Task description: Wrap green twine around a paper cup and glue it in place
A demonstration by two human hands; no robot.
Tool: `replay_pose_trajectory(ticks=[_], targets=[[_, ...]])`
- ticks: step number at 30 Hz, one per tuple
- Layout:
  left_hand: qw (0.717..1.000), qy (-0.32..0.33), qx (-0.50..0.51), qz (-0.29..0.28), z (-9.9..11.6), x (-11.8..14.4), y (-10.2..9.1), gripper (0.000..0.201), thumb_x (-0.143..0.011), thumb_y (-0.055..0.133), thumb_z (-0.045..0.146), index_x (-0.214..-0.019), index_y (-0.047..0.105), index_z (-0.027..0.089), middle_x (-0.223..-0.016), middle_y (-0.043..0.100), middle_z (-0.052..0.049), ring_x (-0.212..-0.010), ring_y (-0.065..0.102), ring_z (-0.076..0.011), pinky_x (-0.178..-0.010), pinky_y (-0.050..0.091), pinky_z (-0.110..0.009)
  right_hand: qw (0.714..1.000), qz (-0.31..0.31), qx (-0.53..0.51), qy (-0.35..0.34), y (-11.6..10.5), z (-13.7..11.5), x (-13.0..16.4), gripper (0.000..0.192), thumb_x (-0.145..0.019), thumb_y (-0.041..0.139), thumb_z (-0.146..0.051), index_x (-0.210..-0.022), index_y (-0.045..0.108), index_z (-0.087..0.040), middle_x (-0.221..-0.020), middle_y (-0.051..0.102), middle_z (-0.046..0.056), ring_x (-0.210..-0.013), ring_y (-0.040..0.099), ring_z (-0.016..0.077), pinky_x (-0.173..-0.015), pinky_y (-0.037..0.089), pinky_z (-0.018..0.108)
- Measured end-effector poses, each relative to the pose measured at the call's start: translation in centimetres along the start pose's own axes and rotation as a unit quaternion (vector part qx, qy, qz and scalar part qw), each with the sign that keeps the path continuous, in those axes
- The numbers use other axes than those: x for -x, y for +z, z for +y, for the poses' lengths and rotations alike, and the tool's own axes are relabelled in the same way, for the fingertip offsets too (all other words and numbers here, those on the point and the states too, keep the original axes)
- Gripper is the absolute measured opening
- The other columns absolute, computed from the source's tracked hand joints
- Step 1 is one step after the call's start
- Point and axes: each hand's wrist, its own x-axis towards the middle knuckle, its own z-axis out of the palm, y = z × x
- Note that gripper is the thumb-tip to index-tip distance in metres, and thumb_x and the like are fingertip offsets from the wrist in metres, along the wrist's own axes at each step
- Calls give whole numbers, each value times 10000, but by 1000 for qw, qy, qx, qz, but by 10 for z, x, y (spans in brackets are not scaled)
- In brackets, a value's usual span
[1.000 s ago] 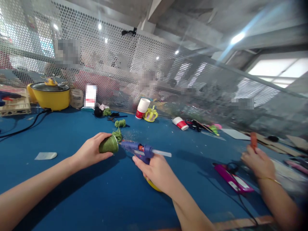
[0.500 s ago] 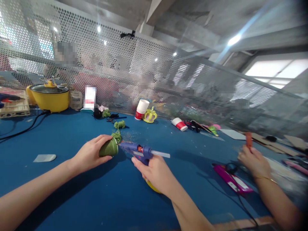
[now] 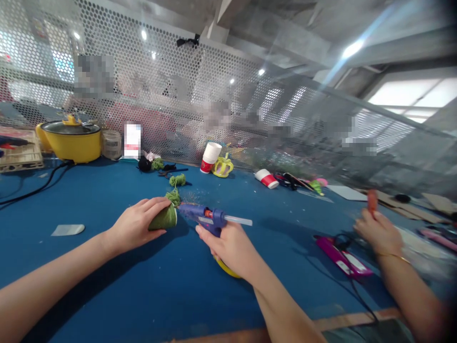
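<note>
My left hand [image 3: 141, 221] is wrapped round a paper cup [image 3: 163, 218] covered in green yarn, tilted on its side with its white rim facing right. Loose green yarn [image 3: 173, 196] trails from the cup's far side toward a small green bundle [image 3: 177, 180]. In my right hand [image 3: 232, 247] is a blue hot glue gun [image 3: 203, 216], with a clear glue stick [image 3: 239, 220] sticking out of its back. The gun's nozzle points left, close to the cup's rim; whether they touch I cannot tell. Something yellow [image 3: 227, 269] shows under my right hand.
Stacked paper cups [image 3: 211, 156] and a yellow crown-like piece [image 3: 223, 166] stand at the back. Another cup [image 3: 267, 178] lies right of them. A yellow pot [image 3: 73, 140] sits far left. At right are a purple box [image 3: 341, 257] with a cord and another person's hand [image 3: 380, 233].
The view has shifted slightly. Both my hands keep their holds, and the glue gun's nozzle stays close to the cup's rim.
</note>
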Motion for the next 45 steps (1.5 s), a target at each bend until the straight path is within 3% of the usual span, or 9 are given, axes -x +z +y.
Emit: replay_pose_trajectory(ticks=[8, 26, 32, 37, 40, 43, 45], targets=[[1000, 5, -3, -17, 0, 0, -2, 527, -750, 587, 293, -1238, 410, 205, -1245, 519, -94, -1075, 524, -265, -910, 443, -394, 1000, 6, 10, 9, 1, -2, 0, 222, -803, 466, -306, -643, 552, -177, -406, 516, -21, -416, 542, 146, -445, 418, 235], [970, -174, 169, -28, -1, -9, -4, 579, -672, 620, 439, -1146, 498, 129, -1088, 597, -104, -945, 578, -247, -833, 459, -367, 1000, 18, 19, -14, 0, -3, 4, 173, -781, 502, -284, -691, 607, -180, -467, 565, 2, -510, 577, 168, -484, 419, 242], [953, -224, 200, -37, -2, -10, -5, 612, -656, 630, 443, -1161, 497, 125, -1103, 596, -107, -949, 574, -256, -841, 447, -372, 999, 1, -33, 23, 0, -3, 4, 180, -777, 500, -316, -690, 584, -182, -391, 494, -27, -368, 488, 135, -398, 377, 235], [932, -256, 253, -47, -6, -10, -3, 632, -655, 628, 474, -1168, 488, 133, -1020, 633, -93, -893, 600, -259, -777, 479, -366, 985, -22, -148, 83, -8, -4, 3, 200, -745, 543, -366, -724, 555, -168, -389, 463, -58, -331, 425, 94, -404, 388, 223], [924, -266, 271, -47, -8, -9, -2, 627, -662, 621, 478, -1172, 482, 141, -1009, 637, -88, -893, 604, -261, -763, 487, -368, 975, 20, -213, 68, -19, 5, -9, 258, -712, 596, -392, -623, 530, -160, -420, 482, -44, -396, 450, 83, -473, 409, 221], [935, -256, 241, -40, -6, -8, -4, 609, -670, 619, 453, -1175, 481, 141, -1045, 621, -97, -914, 598, -264, -784, 481, -380, 961, 94, -249, 72, -28, 25, -36, 256, -709, 609, -402, -695, 570, -149, -602, 582, 3, -515, 509, 87, -516, 421, 209], [953, -225, 203, -28, -3, -8, -6, 591, -677, 618, 431, -1171, 482, 137, -1084, 601, -103, -948, 586, -263, -818, 469, -384, 963, 117, -198, 137, -31, 42, -57, 261, -782, 524, -398, -684, 558, -158, -632, 583, 11, -521, 510, 78, -500, 414, 193]])
